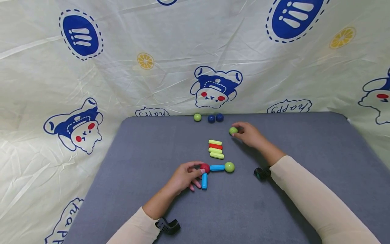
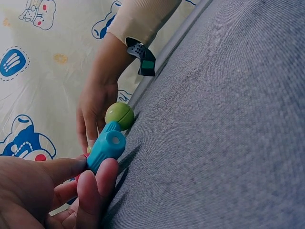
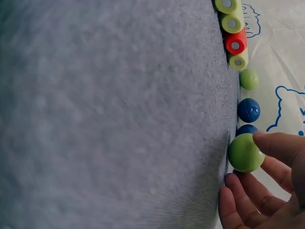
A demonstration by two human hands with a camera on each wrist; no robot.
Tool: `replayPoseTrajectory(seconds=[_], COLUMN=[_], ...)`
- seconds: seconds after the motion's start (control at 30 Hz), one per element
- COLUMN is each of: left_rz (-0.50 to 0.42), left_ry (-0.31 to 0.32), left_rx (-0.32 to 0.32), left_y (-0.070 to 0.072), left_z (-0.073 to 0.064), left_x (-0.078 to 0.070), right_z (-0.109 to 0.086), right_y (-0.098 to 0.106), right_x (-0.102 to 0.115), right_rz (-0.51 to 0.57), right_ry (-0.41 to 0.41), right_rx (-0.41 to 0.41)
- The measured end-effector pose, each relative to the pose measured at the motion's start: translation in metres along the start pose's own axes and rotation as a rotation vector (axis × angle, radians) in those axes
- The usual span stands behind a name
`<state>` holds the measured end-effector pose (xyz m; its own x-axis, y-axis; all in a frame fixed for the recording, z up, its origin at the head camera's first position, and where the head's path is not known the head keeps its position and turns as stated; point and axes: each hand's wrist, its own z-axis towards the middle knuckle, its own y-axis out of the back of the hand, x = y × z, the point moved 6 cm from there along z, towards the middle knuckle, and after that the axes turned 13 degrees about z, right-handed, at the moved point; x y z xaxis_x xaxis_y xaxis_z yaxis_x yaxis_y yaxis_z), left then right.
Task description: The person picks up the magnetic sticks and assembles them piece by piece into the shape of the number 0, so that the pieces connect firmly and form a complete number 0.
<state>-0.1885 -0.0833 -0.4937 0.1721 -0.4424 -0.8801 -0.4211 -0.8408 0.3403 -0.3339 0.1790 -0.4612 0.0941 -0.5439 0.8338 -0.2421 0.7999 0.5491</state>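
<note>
First, left hand [image 1: 186, 174]: grip closed to a pinch on the red ball [image 1: 206, 167]. Far green ball [image 1: 197, 117] lies at the back edge of the table [image 1: 146, 145]. Lower blue rod [image 1: 204, 181] extends from the red ball toward the person. Two navy balls [image 1: 211, 118] sit side by side; nearer, three yellow rods [image 1: 216, 155] and a red rod [image 1: 215, 146], in a row. Upper blue rod [image 1: 217, 167] joins red ball to near green ball [image 1: 230, 167]. Rightmost, right hand [image 1: 247, 134]: thumb-and-finger grip narrowed onto a third green ball [image 1: 233, 130], just beyond the navy pair.
</note>
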Motion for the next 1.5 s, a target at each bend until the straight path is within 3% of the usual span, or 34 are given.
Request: replayPoseTrajectory(seconds=[0.4, 0.63, 0.87, 1.13, 1.5], left_rz=[0.002, -0.003, -0.009, -0.005, -0.013], left_ry=[-0.009, -0.010, -0.010, -0.011, -0.015], left_rx=[0.005, 0.005, 0.000, -0.001, -0.004], left_y=[0.000, 0.000, 0.001, 0.002, 0.002], left_z=[0.000, 0.000, 0.001, 0.002, 0.002], left_x=[0.001, 0.001, 0.000, 0.000, 0.001], right_z=[-0.017, -0.041, -0.074, -0.105, -0.132], right_y=[0.003, 0.008, 0.008, -0.020, -0.069], right_x=[-0.004, 0.002, 0.025, 0.041, 0.053], right_rz=[-0.010, 0.015, 0.070, 0.114, 0.224], right_ry=[-0.038, -0.012, 0.028, 0.061, 0.069], right_rx=[-0.010, -0.006, 0.026, 0.112, 0.279])
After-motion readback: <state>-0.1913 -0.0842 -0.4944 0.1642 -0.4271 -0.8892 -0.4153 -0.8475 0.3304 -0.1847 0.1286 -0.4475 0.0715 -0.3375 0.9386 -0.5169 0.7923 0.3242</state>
